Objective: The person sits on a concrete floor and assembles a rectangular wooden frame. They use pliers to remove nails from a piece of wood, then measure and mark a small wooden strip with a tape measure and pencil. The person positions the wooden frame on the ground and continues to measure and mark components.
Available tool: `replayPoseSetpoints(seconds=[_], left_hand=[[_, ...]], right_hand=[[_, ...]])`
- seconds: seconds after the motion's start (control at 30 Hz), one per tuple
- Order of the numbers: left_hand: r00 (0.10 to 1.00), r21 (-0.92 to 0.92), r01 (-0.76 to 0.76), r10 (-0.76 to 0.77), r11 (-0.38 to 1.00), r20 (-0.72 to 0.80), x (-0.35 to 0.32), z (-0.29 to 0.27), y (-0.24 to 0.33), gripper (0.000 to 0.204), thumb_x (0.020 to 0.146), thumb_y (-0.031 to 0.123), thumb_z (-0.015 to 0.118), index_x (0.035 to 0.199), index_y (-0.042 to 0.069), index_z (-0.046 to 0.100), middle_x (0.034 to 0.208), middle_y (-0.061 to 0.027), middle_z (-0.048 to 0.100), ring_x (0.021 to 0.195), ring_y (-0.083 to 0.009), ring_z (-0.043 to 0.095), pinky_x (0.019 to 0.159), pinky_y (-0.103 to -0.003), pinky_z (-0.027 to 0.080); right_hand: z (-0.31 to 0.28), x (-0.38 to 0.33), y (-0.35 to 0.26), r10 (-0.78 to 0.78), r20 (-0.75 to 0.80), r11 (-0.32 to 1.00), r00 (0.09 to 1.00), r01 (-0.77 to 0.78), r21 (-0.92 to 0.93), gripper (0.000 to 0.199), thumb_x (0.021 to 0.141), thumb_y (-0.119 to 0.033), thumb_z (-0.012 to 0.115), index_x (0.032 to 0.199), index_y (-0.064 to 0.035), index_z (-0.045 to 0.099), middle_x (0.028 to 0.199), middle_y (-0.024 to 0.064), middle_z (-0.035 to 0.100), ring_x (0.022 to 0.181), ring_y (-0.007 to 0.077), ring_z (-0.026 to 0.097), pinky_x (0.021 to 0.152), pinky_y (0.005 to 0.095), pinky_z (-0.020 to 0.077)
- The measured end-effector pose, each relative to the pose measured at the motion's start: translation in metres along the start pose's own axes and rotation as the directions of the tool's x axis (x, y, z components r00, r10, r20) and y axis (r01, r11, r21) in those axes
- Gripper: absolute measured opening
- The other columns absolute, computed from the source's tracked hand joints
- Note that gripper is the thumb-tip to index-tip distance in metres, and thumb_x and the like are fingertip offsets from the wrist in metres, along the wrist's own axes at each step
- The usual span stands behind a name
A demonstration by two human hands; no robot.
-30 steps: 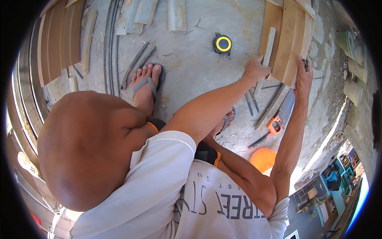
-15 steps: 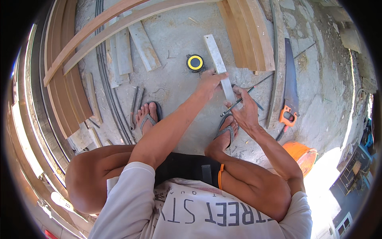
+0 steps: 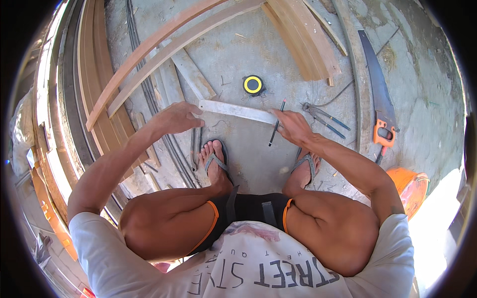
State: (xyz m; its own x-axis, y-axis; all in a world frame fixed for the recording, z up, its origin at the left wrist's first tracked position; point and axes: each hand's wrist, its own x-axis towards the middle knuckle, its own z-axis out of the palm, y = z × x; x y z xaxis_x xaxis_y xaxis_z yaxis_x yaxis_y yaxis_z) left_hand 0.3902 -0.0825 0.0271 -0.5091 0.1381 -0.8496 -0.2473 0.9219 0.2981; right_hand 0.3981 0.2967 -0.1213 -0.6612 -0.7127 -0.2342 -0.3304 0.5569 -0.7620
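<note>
A pale grey, straight flat strip (image 3: 236, 110), its material unclear, is held level above the floor between my feet. My right hand (image 3: 295, 126) grips its right end, and a dark pencil (image 3: 274, 133) is tucked upright between the same fingers. At the strip's left end, my left hand (image 3: 179, 118) has its fingers apart; whether a fingertip touches the strip I cannot tell. Beyond the strip, a round yellow-and-black tape measure (image 3: 253, 85) lies on the concrete. Pincers (image 3: 325, 119) with dark handles lie to the right of my right hand.
Long curved-looking boards (image 3: 174, 47) cross the floor at the far left, above stacked planks (image 3: 102, 84). Dark metal rods (image 3: 166, 144) run beside them. More planks (image 3: 303, 39) lie far ahead. At right are a handsaw (image 3: 380, 94) and an orange bucket (image 3: 410, 191).
The strip has turned from pointing away from me to lying crosswise. My left hand has let go of its middle and moved left to its end. The pincers are now uncovered.
</note>
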Motion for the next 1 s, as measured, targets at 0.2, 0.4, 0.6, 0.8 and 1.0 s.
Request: replayPoseSetpoints(seconds=[0.2,0.4,0.6,0.8,1.0], left_hand=[[0.809,0.258,-0.334,0.416,0.907,-0.416,0.033,0.037,-0.004,0.049,0.090,0.024,0.081,0.136,0.009,0.070,0.124,-0.0194,0.074,0.119,-0.0380,0.069,0.111,-0.044,0.051],[0.674,0.510,-0.452,0.655,0.732,-0.342,0.114,0.114,0.005,0.049,0.085,0.020,0.081,0.133,0.014,0.071,0.122,-0.0127,0.069,0.120,-0.0300,0.067,0.108,-0.047,0.050],[0.813,0.380,-0.421,0.529,0.823,-0.244,0.127,0.134,0.011,0.040,0.086,0.015,0.078,0.126,0.014,0.072,0.122,-0.0087,0.065,0.117,-0.0307,0.064,0.093,-0.045,0.055],[0.695,0.266,-0.522,0.585,0.810,-0.417,0.134,0.161,0.027,0.041,0.085,0.015,0.079,0.126,0.016,0.073,0.111,-0.0089,0.067,0.111,-0.0320,0.066,0.093,-0.047,0.054],[0.793,0.053,-0.510,0.494,0.858,-0.356,0.137,0.163,0.023,0.043,0.085,0.016,0.080,0.128,0.012,0.073,0.120,-0.0100,0.068,0.113,-0.0351,0.065,0.101,-0.048,0.050]], right_hand=[[0.012,0.013,-0.005,0.072,0.122,0.995,0.990,-0.080,0.060,0.049,0.090,-0.013,0.071,0.137,-0.0050,0.059,0.110,0.0269,0.073,0.100,0.0462,0.070,0.086,0.0520,0.0549],[0.013,0.016,0.004,0.197,0.218,0.919,0.956,-0.257,0.300,0.043,0.096,-0.022,0.070,0.136,-0.0058,0.062,0.114,0.0267,0.074,0.106,0.0453,0.071,0.093,0.0510,0.0539],[-0.004,-0.009,-0.001,0.328,0.101,0.940,0.939,-0.335,0.063,0.044,0.095,-0.029,0.074,0.132,-0.0062,0.064,0.112,0.0264,0.074,0.105,0.0461,0.070,0.092,0.0514,0.0538],[-0.041,-0.039,-0.004,0.348,0.100,0.919,0.932,-0.318,-0.234,0.044,0.091,-0.026,0.080,0.128,-0.0070,0.066,0.106,0.0250,0.075,0.097,0.0468,0.071,0.088,0.0489,0.0566],[0.011,-0.045,0.025,0.438,-0.207,0.899,0.875,-0.419,0.130,0.030,0.092,-0.017,0.075,0.118,-0.0035,0.070,0.099,0.0217,0.077,0.096,0.0440,0.073,0.085,0.0480,0.0573]])
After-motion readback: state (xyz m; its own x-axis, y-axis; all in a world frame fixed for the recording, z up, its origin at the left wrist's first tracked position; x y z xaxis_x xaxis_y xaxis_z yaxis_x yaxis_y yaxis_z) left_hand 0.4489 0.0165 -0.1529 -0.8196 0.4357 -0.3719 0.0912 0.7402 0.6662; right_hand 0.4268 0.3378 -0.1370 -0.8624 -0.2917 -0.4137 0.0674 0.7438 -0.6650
